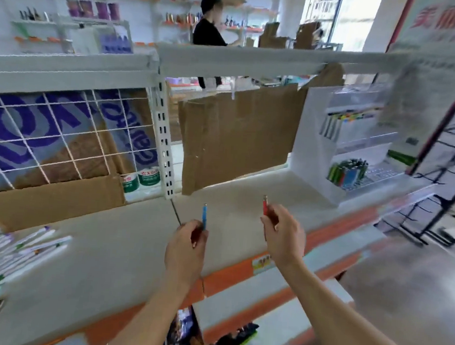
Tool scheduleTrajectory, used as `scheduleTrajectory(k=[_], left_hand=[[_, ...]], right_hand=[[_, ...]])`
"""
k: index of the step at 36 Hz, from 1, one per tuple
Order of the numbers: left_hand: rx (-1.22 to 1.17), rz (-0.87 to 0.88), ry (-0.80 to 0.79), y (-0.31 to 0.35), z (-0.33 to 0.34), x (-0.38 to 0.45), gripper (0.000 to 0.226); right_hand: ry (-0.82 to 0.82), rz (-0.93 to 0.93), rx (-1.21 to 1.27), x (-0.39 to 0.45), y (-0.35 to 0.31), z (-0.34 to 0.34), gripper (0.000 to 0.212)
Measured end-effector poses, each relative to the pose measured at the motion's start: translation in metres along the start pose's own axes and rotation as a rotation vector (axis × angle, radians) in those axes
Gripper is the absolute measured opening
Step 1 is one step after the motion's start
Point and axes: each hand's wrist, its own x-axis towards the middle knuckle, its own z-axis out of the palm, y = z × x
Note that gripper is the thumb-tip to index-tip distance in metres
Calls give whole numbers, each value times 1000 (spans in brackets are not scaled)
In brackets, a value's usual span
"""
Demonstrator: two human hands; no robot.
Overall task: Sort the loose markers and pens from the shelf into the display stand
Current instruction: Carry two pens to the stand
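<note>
I had open shelf [106,244] ahead; left hand [186,248] pinched a blue pen [204,216], right hand [284,231] a red pen [265,206], both upright.

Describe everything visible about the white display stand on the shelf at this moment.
The display stand is a white, stepped unit with clear plastic tiers, standing upright at the far right end of the shelf, beside a hanging cardboard sheet. An upper tier holds a row of pale-barrelled markers with coloured caps; a lower tier holds a clump of darker pens in green, red, blue and black. Other compartments look empty, though blur hides detail. Neither hand touches it.
</note>
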Motion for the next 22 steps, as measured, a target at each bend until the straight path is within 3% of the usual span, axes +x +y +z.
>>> scheduleTrajectory(k=[6, 22], left_hand=[[-30, 98, -13, 61, 57, -12, 2], [-120, 151, -64, 197, 205, -13, 5]], right_hand=[[96, 20, 5, 13, 64, -63, 7], [236, 104, -12, 69, 207, -187, 7]])
